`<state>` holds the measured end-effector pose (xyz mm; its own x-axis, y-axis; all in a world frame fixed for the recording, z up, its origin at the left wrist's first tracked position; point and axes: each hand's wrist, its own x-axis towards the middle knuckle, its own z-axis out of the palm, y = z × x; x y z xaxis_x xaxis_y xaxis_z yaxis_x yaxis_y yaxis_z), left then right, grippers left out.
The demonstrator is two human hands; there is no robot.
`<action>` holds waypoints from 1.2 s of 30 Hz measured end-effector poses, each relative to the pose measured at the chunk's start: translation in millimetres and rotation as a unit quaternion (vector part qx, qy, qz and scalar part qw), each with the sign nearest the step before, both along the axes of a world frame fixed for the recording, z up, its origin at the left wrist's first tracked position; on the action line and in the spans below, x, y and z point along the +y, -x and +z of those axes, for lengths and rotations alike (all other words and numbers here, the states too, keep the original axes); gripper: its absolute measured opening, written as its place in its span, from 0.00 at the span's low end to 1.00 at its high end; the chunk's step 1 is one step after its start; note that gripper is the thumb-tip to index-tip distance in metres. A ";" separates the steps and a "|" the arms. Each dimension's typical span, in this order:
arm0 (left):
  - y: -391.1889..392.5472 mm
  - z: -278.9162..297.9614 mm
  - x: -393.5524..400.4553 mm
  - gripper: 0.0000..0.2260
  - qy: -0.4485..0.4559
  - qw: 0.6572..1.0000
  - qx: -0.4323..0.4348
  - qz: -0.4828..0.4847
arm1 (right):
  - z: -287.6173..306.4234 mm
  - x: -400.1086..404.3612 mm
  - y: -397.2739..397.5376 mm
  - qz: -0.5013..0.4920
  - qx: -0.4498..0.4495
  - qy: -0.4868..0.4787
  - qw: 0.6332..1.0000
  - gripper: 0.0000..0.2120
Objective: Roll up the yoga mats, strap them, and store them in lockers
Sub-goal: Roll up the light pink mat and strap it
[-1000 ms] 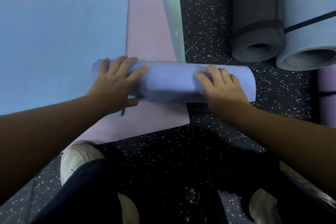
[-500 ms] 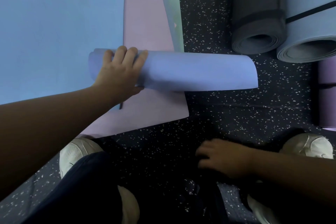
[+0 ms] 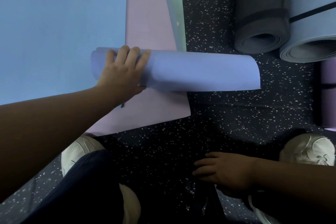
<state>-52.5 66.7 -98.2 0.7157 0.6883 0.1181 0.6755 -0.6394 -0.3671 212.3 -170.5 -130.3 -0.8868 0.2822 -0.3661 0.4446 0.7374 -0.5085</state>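
Note:
A periwinkle yoga mat roll (image 3: pixel 200 71) lies crosswise on the speckled floor, its left part resting on a flat pink mat (image 3: pixel 149 23). My left hand (image 3: pixel 121 72) presses on the roll's left end, fingers laid over the top and thumb along the near side. My right hand (image 3: pixel 223 172) is low between my feet in deep shadow, fingers loosely extended to the left over the dark floor. I see nothing in it. A flat blue mat (image 3: pixel 60 38) lies to the left, overlapping the pink one.
A green mat (image 3: pixel 175 9) peeks out beside the pink one. At the upper right lie a rolled grey mat (image 3: pixel 261 14) and a rolled light blue mat (image 3: pixel 314 29) with a black strap. A purple roll (image 3: pixel 328 96) lies at the right edge. My white shoes (image 3: pixel 78 151) flank my dark-trousered legs.
My right hand left the roll and dropped to the floor between my feet, where it has stayed. The left hand keeps pressing the roll, whose loose edge has sprung out a little.

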 end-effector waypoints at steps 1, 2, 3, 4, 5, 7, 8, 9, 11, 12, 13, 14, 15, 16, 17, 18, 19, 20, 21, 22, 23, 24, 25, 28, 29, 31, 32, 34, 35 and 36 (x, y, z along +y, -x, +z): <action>-0.3 -0.3 -0.1 0.42 0.001 1.000 0.000 0.000 | 2.2 0.8 0.2 0.002 -0.010 0.017 1.000 0.22; -0.5 -0.3 0.0 0.43 0.002 1.000 0.002 0.001 | 2.4 0.8 -0.4 0.014 -0.026 0.034 0.999 0.20; -0.6 0.0 0.1 0.43 0.002 1.000 0.004 0.003 | 2.4 1.5 1.1 0.025 -0.040 0.046 0.998 0.18; -0.7 0.5 0.2 0.43 0.001 1.000 0.006 0.003 | 2.7 1.8 3.1 0.037 -0.055 0.044 0.997 0.17; -0.7 0.9 0.2 0.43 0.000 1.000 0.007 0.003 | 1.2 0.8 4.0 0.046 -0.061 0.026 0.997 0.18; -0.7 1.4 -0.1 0.43 -0.001 1.000 0.006 0.001 | -2.1 -3.2 0.7 0.055 -0.100 -0.008 0.993 0.23; -0.7 1.4 -0.2 0.43 -0.001 1.000 0.006 0.002 | -2.1 -3.1 -1.1 0.049 -0.114 -0.025 0.992 0.26; -0.7 1.1 -0.2 0.43 -0.001 1.000 0.006 0.003 | -1.6 -2.0 -1.6 0.038 -0.129 -0.032 0.990 0.28; -0.6 0.7 -0.3 0.43 0.000 1.000 0.008 0.003 | -3.5 -0.9 -3.3 0.019 -0.140 -0.041 0.989 0.31; -0.6 0.8 -0.3 0.43 0.000 1.000 0.008 0.002 | -5.3 -1.1 -5.4 0.012 -0.123 -0.054 0.991 0.31; -0.6 0.9 -0.2 0.42 0.000 1.000 0.008 0.002 | -3.5 1.3 -4.4 0.010 -0.123 -0.052 0.991 0.30; -0.5 1.0 -0.3 0.42 0.000 1.000 0.007 0.002 | 0.1 3.6 -2.0 0.008 -0.129 -0.057 0.990 0.28; -0.5 1.1 -0.3 0.42 0.001 1.000 0.006 0.002 | 1.6 4.2 -0.6 0.015 -0.130 -0.066 0.989 0.24; -0.4 1.2 -0.5 0.43 0.001 1.000 0.005 0.001 | 3.0 4.4 -0.5 0.022 -0.111 -0.079 0.990 0.19; -0.3 1.2 -0.5 0.43 0.002 1.000 0.005 0.002 | 4.7 3.9 -2.1 0.042 -0.103 -0.079 0.991 0.19; -0.3 1.3 -0.8 0.43 0.003 1.000 0.005 0.002 | 5.2 3.7 -1.5 0.058 -0.091 -0.071 0.992 0.23; -0.5 1.4 -0.9 0.43 0.004 1.000 0.005 0.003 | 6.6 4.6 1.4 0.066 -0.082 -0.070 0.992 0.25; -0.7 1.5 -0.8 0.43 0.004 1.000 0.005 0.003 | 6.6 5.4 5.2 0.072 -0.067 -0.062 0.993 0.26; -0.9 1.6 -0.7 0.43 0.005 1.000 0.005 0.003 | 4.8 5.1 9.2 0.089 -0.071 -0.036 0.993 0.26; -0.8 1.8 -0.6 0.43 0.007 1.000 0.005 0.003 | 0.3 2.9 12.6 0.110 -0.101 -0.006 0.989 0.24; -0.9 2.0 -0.5 0.43 0.009 1.000 0.004 0.003 | -2.5 0.8 13.9 0.126 -0.140 0.016 0.982 0.22; -0.8 1.8 -0.7 0.43 0.010 1.000 0.004 0.004 | -2.9 0.4 13.5 0.132 -0.159 0.030 0.978 0.21; -0.7 1.7 -0.8 0.43 0.011 1.000 0.003 0.005 | -4.4 0.3 13.4 0.129 -0.163 0.023 0.978 0.21; -0.6 1.4 -1.6 0.42 0.012 1.000 0.006 0.008 | 2.9 2.7 7.8 0.098 -0.160 0.025 0.982 0.29; -0.7 1.6 -1.7 0.42 0.011 1.000 0.009 0.009 | 1.6 2.8 4.4 0.099 -0.146 0.004 0.984 0.29; -0.9 1.9 -2.0 0.42 0.011 1.000 0.011 0.012 | 1.0 5.6 0.1 0.063 -0.107 -0.055 0.991 0.25; -0.9 1.7 -2.1 0.42 0.010 1.000 0.008 0.011 | -0.7 8.3 -2.6 0.030 -0.088 -0.067 0.993 0.24; -0.3 0.4 -2.7 0.43 0.014 1.000 -0.005 -0.001 | -0.2 16.9 -5.9 -0.026 -0.053 -0.081 0.995 0.22; 0.0 -0.5 -3.0 0.43 0.019 1.000 -0.011 -0.012 | 1.1 23.1 -6.4 -0.055 -0.039 -0.098 0.993 0.22; -0.2 -1.1 -3.3 0.43 0.023 0.999 -0.013 -0.020 | 1.3 28.8 -7.9 -0.088 -0.026 -0.126 0.988 0.22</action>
